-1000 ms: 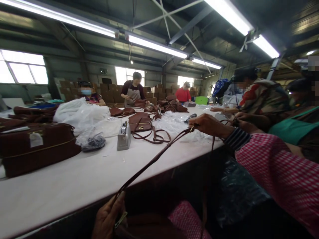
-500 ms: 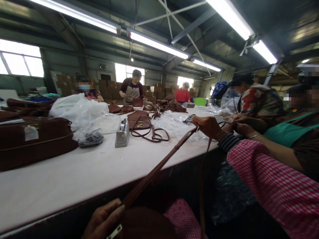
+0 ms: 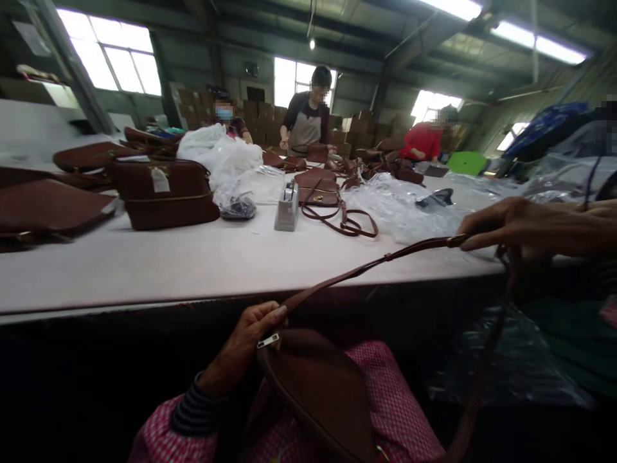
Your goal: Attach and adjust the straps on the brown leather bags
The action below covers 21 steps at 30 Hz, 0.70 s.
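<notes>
A brown leather handbag [image 3: 318,386] lies on my lap against the pink checked apron. My left hand [image 3: 250,331] is closed on the base of its strap, beside a metal zipper pull [image 3: 268,341]. From there the brown strap [image 3: 337,276] stretches up to the right in front of the table edge. My right hand [image 3: 535,225] pinches the strap near its far end, by a small metal fitting. The rest of the strap hangs in a loop below that hand, blurred. The bag's lower part is cut off by the frame.
On the white table [image 3: 216,263] stand a grey tape dispenser [image 3: 288,209], a boxy brown bag [image 3: 166,193] with a tag and another bag with a coiled strap [image 3: 318,186]. Clear plastic wrapping [image 3: 395,206] lies at the right. Several people work around the table.
The camera view has turned and tilted down, showing more of the bag on my lap. My right hand appears farther right and nearer, still on the strap. My left hand keeps its hold.
</notes>
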Each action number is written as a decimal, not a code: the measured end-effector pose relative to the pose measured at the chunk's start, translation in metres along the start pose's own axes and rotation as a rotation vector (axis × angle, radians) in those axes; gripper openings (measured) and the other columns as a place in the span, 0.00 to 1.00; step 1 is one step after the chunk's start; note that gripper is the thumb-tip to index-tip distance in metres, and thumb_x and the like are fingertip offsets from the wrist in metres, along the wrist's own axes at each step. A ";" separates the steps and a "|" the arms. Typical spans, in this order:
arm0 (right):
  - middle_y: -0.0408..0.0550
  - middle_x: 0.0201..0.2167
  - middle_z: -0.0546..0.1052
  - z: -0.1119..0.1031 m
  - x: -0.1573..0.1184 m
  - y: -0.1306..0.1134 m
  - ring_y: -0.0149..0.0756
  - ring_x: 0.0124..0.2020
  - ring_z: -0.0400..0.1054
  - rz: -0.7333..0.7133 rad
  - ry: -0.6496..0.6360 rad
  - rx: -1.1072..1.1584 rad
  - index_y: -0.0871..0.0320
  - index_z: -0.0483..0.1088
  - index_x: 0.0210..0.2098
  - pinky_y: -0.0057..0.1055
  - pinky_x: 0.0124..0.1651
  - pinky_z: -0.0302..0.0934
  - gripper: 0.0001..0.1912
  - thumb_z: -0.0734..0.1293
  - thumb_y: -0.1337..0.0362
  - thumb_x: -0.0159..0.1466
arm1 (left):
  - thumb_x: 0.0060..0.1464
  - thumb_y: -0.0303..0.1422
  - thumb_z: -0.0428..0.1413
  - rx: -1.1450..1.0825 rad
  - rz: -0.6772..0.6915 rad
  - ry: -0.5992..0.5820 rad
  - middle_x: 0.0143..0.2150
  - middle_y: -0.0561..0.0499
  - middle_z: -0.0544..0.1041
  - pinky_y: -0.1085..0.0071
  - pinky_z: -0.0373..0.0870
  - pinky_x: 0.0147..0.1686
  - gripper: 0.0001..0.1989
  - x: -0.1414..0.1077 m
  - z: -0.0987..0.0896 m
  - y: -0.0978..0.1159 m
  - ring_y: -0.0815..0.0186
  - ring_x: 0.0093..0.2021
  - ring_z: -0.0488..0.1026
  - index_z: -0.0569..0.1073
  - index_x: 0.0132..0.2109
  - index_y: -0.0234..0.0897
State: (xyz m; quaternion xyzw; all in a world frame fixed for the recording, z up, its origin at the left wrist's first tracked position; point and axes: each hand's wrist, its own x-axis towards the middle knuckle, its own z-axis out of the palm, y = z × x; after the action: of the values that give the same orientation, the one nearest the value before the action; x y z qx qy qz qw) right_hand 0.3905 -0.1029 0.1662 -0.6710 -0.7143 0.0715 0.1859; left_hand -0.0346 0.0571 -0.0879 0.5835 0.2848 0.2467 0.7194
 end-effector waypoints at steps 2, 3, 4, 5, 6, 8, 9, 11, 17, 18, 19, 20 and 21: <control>0.46 0.24 0.78 0.010 0.001 -0.013 0.39 0.26 0.69 0.087 -0.069 -0.057 0.53 0.82 0.28 0.34 0.28 0.61 0.12 0.75 0.52 0.60 | 0.60 0.51 0.60 0.016 0.001 0.007 0.21 0.55 0.70 0.77 0.56 0.23 0.22 -0.001 0.000 -0.001 0.73 0.21 0.62 0.71 0.33 0.35; 0.47 0.25 0.77 0.016 0.002 -0.019 0.39 0.27 0.69 0.119 -0.091 -0.099 0.54 0.81 0.29 0.34 0.30 0.60 0.13 0.73 0.52 0.62 | 0.60 0.52 0.60 0.027 0.003 0.010 0.22 0.55 0.70 0.77 0.57 0.23 0.23 -0.001 0.000 -0.001 0.73 0.21 0.62 0.71 0.32 0.35; 0.47 0.26 0.77 0.021 0.004 -0.023 0.39 0.28 0.69 0.117 -0.072 -0.142 0.55 0.80 0.29 0.35 0.33 0.60 0.13 0.72 0.53 0.62 | 0.59 0.52 0.61 0.040 0.007 0.011 0.22 0.56 0.70 0.76 0.57 0.24 0.23 -0.001 0.000 -0.002 0.73 0.22 0.61 0.71 0.31 0.35; 0.48 0.27 0.77 0.027 0.006 -0.026 0.38 0.30 0.68 0.090 -0.043 -0.177 0.56 0.79 0.28 0.35 0.35 0.60 0.12 0.72 0.54 0.61 | 0.59 0.52 0.61 0.053 0.014 0.009 0.22 0.56 0.69 0.76 0.57 0.24 0.24 0.000 0.000 -0.003 0.73 0.22 0.61 0.70 0.30 0.35; 0.48 0.29 0.77 0.033 0.007 -0.027 0.38 0.31 0.68 0.064 -0.016 -0.193 0.57 0.78 0.28 0.35 0.36 0.60 0.11 0.72 0.56 0.60 | 0.58 0.53 0.62 0.067 0.021 0.008 0.22 0.55 0.69 0.76 0.58 0.24 0.24 0.000 -0.001 -0.004 0.73 0.22 0.62 0.70 0.29 0.35; 0.46 0.28 0.76 0.045 0.009 -0.026 0.37 0.31 0.67 0.062 0.010 -0.152 0.58 0.76 0.28 0.33 0.35 0.59 0.09 0.72 0.58 0.57 | 0.56 0.53 0.63 0.091 0.030 0.010 0.22 0.55 0.70 0.76 0.58 0.25 0.24 -0.001 -0.003 -0.006 0.72 0.22 0.62 0.70 0.29 0.36; 0.44 0.27 0.75 0.051 0.009 -0.025 0.36 0.29 0.66 0.100 0.009 -0.092 0.58 0.75 0.29 0.32 0.32 0.58 0.08 0.73 0.60 0.56 | 0.55 0.52 0.64 0.102 0.033 0.012 0.22 0.55 0.70 0.76 0.58 0.25 0.24 -0.001 -0.005 -0.007 0.72 0.22 0.62 0.69 0.29 0.36; 0.42 0.25 0.73 0.065 0.006 -0.022 0.34 0.27 0.66 0.216 0.000 0.110 0.58 0.73 0.28 0.29 0.28 0.56 0.09 0.74 0.61 0.52 | 0.54 0.50 0.66 0.130 0.040 0.023 0.21 0.56 0.70 0.76 0.58 0.24 0.23 -0.004 -0.007 -0.007 0.72 0.23 0.62 0.69 0.28 0.36; 0.47 0.30 0.79 0.089 -0.009 -0.018 0.23 0.18 0.56 0.399 -0.177 0.663 0.60 0.72 0.42 0.24 0.20 0.44 0.18 0.75 0.57 0.57 | 0.55 0.52 0.63 0.188 0.097 0.118 0.23 0.54 0.70 0.75 0.62 0.26 0.24 -0.016 -0.006 -0.005 0.70 0.25 0.63 0.71 0.26 0.36; 0.46 0.29 0.79 0.089 -0.012 -0.017 0.23 0.18 0.54 0.404 -0.243 0.680 0.60 0.72 0.45 0.24 0.20 0.41 0.20 0.75 0.56 0.58 | 0.56 0.52 0.63 0.191 0.105 0.140 0.23 0.54 0.71 0.75 0.63 0.26 0.24 -0.017 -0.006 -0.005 0.69 0.25 0.64 0.71 0.26 0.37; 0.45 0.28 0.78 0.088 -0.014 -0.017 0.24 0.19 0.55 0.406 -0.314 0.684 0.60 0.72 0.46 0.24 0.21 0.41 0.21 0.76 0.55 0.58 | 0.56 0.52 0.63 0.192 0.110 0.164 0.23 0.54 0.71 0.75 0.63 0.26 0.24 -0.018 -0.006 -0.005 0.69 0.25 0.64 0.71 0.26 0.37; 0.45 0.27 0.77 0.086 -0.017 -0.016 0.25 0.20 0.56 0.404 -0.379 0.679 0.60 0.73 0.45 0.25 0.22 0.42 0.21 0.76 0.54 0.59 | 0.56 0.52 0.63 0.191 0.113 0.183 0.23 0.54 0.71 0.75 0.64 0.26 0.24 -0.018 -0.005 -0.005 0.69 0.25 0.64 0.71 0.27 0.37; 0.44 0.27 0.77 0.084 -0.020 -0.015 0.26 0.22 0.57 0.396 -0.433 0.658 0.61 0.74 0.43 0.25 0.23 0.43 0.20 0.75 0.52 0.60 | 0.56 0.52 0.63 0.185 0.121 0.202 0.23 0.54 0.71 0.76 0.64 0.26 0.24 -0.019 -0.005 -0.004 0.69 0.25 0.64 0.71 0.27 0.37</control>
State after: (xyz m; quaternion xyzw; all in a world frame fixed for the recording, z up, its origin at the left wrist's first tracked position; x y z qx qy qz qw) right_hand 0.3468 -0.1117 0.0903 -0.6697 -0.5335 0.4681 0.2185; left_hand -0.0517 0.0468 -0.0907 0.6357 0.3414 0.3197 0.6141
